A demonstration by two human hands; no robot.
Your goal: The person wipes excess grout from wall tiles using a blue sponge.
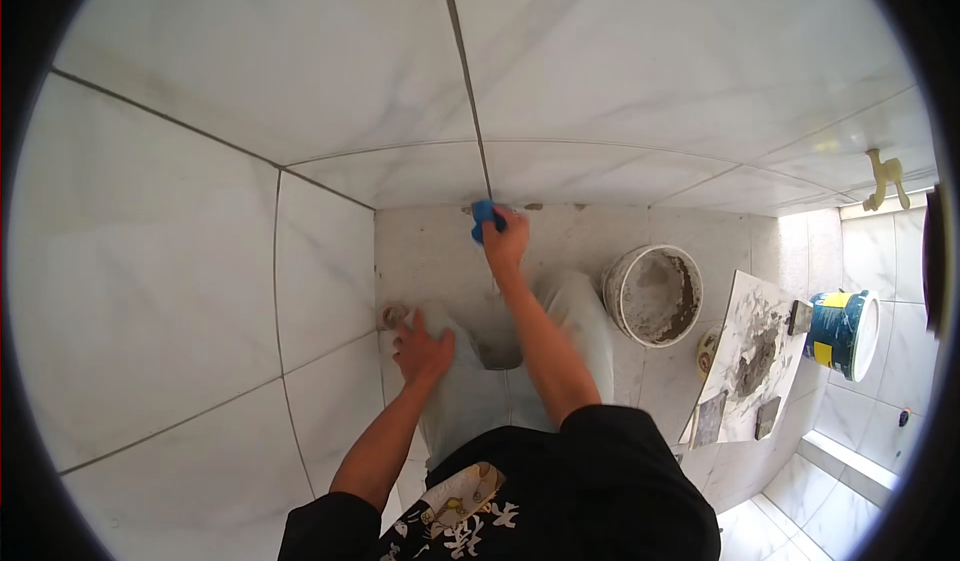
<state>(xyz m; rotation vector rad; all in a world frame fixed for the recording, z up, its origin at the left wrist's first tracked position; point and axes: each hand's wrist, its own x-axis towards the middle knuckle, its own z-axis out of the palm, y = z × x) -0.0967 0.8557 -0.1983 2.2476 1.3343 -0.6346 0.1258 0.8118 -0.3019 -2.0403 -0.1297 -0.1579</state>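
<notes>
My right hand [507, 241] grips a blue sponge [484, 223] at the foot of the tiled wall, right below the dark vertical joint [470, 81]. The sponge appears to touch the line where wall and floor meet; my fingers hide part of it. On my left knee rests my left hand [424, 351], its fingers spread and nothing held. Close to its fingertips, by the left wall, is a small round brownish thing [393, 314] that I cannot make out. Light chips and grey residue mark the floor edge [535, 207] beside the sponge.
Right of my knees stands a white bucket [653, 296] with grey, mortar-like residue. Further right, a white board [745, 361] carries grey mix and several dark blocks. Beyond it is a teal tub [843, 333] with a white lid. A pale tap [884, 179] projects from the wall.
</notes>
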